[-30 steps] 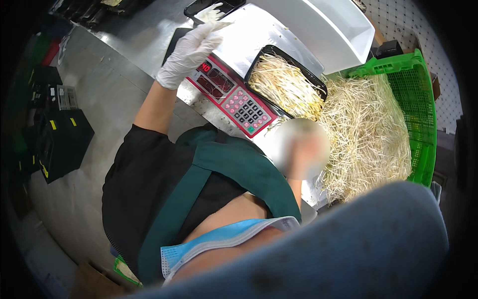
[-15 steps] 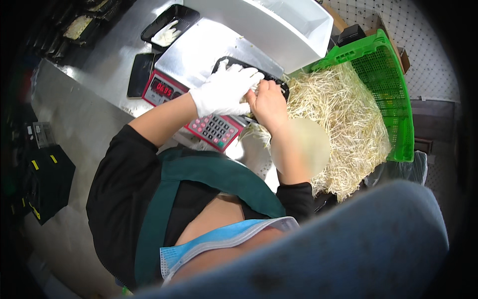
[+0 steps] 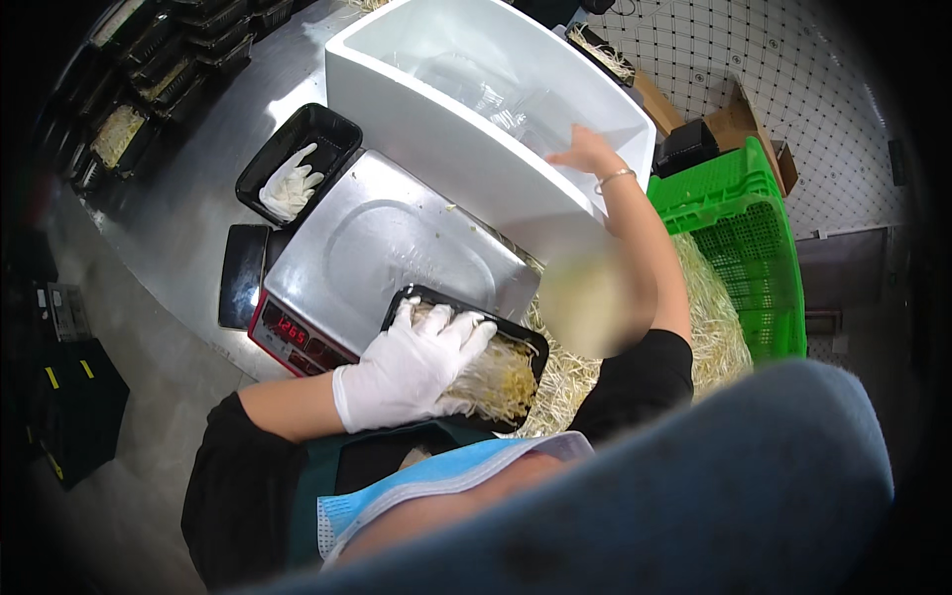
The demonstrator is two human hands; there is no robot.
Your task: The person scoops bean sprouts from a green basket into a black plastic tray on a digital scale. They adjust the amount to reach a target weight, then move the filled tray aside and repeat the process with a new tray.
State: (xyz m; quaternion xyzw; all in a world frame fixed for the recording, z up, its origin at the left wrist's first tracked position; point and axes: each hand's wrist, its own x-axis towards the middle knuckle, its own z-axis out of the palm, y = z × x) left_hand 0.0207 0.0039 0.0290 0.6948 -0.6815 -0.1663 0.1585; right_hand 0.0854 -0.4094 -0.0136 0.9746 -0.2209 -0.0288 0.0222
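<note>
My left hand (image 3: 415, 367), in a white glove, grips a black tray of bean sprouts (image 3: 496, 387), fingers over the sprouts and rim, in front of the scale. The scale (image 3: 327, 238) has a bare steel plate and a red front with a lit display. My bare right hand (image 3: 587, 152) reaches into a white bin (image 3: 367, 74), fingers apart and empty; clear plastic pieces (image 3: 486, 99) lie inside it. A loose heap of sprouts (image 3: 709, 307) spreads at the right, partly hidden by my arm.
Stacked black trays (image 3: 164, 69) stand back left. A black tray (image 3: 297, 139) holding a white glove (image 3: 290, 188) and a dark flat object (image 3: 241, 283) sit left of the scale. A green crate (image 3: 769, 268) stands right, cardboard boxes (image 3: 744, 119) behind it. A dark box (image 3: 84, 407) is low left.
The sprout tray has moved off the scale plate toward my body with my left hand on it. My right hand has left the tray and risen into the white bin. The view has shifted.
</note>
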